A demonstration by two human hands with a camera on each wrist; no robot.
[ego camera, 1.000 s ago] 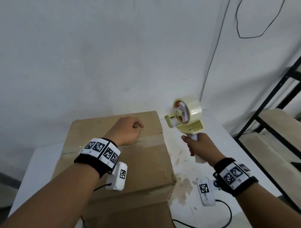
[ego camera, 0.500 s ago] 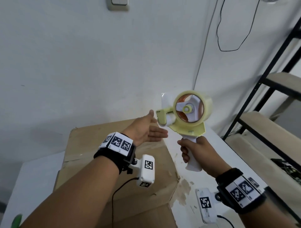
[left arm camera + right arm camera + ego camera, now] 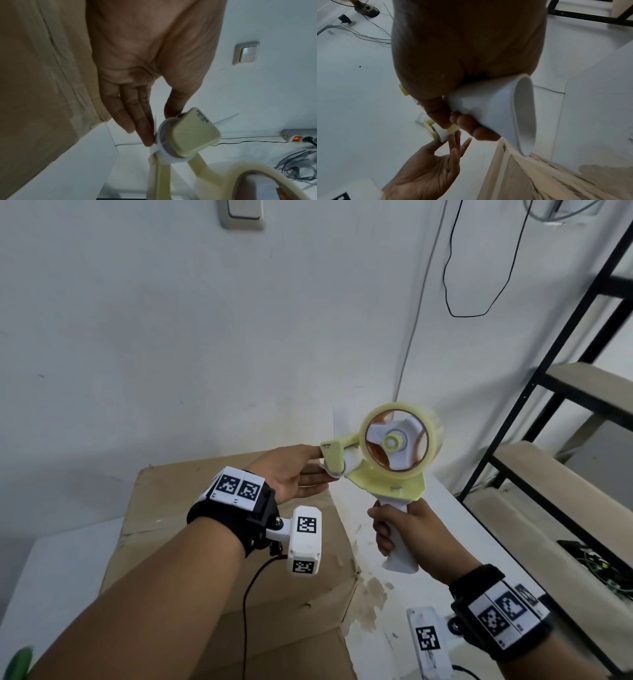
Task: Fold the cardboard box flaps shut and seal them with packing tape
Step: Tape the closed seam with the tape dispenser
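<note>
The cardboard box (image 3: 236,546) is plain brown, its flaps folded flat on top with a strip of clear tape across the seam; its near right corner is scuffed and torn. It sits on a white table (image 3: 442,525) whose surface is stained just beside that corner.

Above the box's right edge the right hand (image 3: 407,537) holds a tape dispenser (image 3: 387,460) upright, fingers wrapped fully round its white handle (image 3: 491,112). The dispenser has a pale yellow frame, a white three-spoked hub and a roll of clear packing tape (image 3: 426,440) on it, with a white roller at its nose pointing back toward the box.

The left hand (image 3: 291,474) is above the box's far right corner, fingers straight and close together, thumb on the yellow nose guard and fingertips (image 3: 147,140) touching the roller; it grasps nothing.
</note>
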